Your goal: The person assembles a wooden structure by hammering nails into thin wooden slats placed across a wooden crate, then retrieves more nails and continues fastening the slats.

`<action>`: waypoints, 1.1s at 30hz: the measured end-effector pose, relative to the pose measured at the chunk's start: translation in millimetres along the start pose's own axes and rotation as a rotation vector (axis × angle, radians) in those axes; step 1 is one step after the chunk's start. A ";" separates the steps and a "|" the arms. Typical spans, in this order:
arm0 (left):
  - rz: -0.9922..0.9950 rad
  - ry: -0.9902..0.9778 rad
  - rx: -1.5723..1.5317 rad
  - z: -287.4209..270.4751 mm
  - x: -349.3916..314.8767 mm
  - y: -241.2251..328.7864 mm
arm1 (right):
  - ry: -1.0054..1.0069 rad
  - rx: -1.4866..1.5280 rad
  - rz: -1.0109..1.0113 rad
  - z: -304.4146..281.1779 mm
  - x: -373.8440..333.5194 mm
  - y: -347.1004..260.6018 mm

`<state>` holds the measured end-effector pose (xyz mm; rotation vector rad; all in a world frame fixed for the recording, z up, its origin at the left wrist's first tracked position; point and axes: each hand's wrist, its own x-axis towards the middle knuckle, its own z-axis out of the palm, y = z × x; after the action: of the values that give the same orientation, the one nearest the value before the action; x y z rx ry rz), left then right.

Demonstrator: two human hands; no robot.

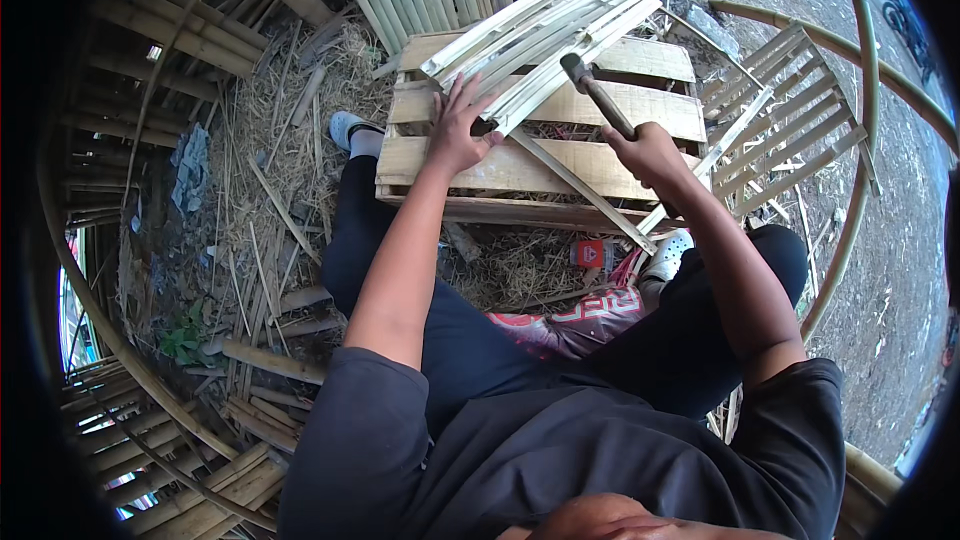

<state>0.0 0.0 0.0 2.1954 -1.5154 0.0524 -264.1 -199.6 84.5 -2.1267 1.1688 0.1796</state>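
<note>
Head view: your bundle of split bamboo strips (540, 35) lay across the top of the wooden pallet worktop (520, 165), long axis running from lower left to upper right, the far ends pointing away from you toward the upper right. The strips were pale, flat and narrow, with cut edges and a fibrous look; they fanned slightly at the near end. One loose strip (580, 190) lay diagonally across the slats, slanting toward your right knee.

The worktop was built of rough, light planks with gaps between them. Dry straw and bamboo offcuts (270, 170) covered the ground to the left. A slatted bamboo panel (790, 110) lay to the right of the pallet.

Your left hand (458, 125) was spread, fingers splayed, pressing flat on the near ends of the strips and the plank under them. Your right hand (648, 152) was wrapped tight around the dark handle of a hammer-like tool (595, 90), its head resting on the bundle just right of your left fingers.
</note>
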 end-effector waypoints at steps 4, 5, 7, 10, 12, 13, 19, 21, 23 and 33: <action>-0.027 0.000 -0.024 -2.2 1.6 -0.2 | -0.160 0.390 -0.030 -2.1 -27.7 -30.8; -0.030 -0.002 -0.011 -2.8 1.5 -2.7 | -0.211 0.467 -0.069 -0.6 -31.4 -39.4; -0.024 -0.001 -0.012 -2.2 3.7 -3.2 | -0.227 0.416 -0.120 11.1 -26.9 -40.5; -0.015 -0.002 -0.010 -0.5 4.6 -8.2 | -0.225 0.266 -0.177 25.0 -23.3 -45.1; -0.008 -0.004 -0.009 1.3 4.4 -10.5 | -0.211 0.194 -0.183 30.5 -23.1 -45.4; -0.004 0.008 -0.012 2.6 5.1 -10.5 | -0.191 0.127 -0.189 31.9 -23.9 -46.3; 0.048 0.051 0.007 3.0 4.6 -6.7 | -0.138 0.278 -0.295 19.0 -28.1 -50.6; 0.055 0.023 0.028 1.1 4.8 -5.0 | -0.122 0.246 -0.288 20.9 -32.3 -48.3; 0.041 0.018 0.047 1.1 3.4 -9.4 | -0.147 0.149 -0.182 31.0 -38.6 -50.3; 0.057 0.036 0.013 -1.8 3.7 -7.3 | -0.155 0.263 -0.206 41.9 -33.8 -49.6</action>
<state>8.4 -0.5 0.0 2.1494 -1.5621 0.1207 -236.6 -132.3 92.6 -1.9469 0.8295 0.0895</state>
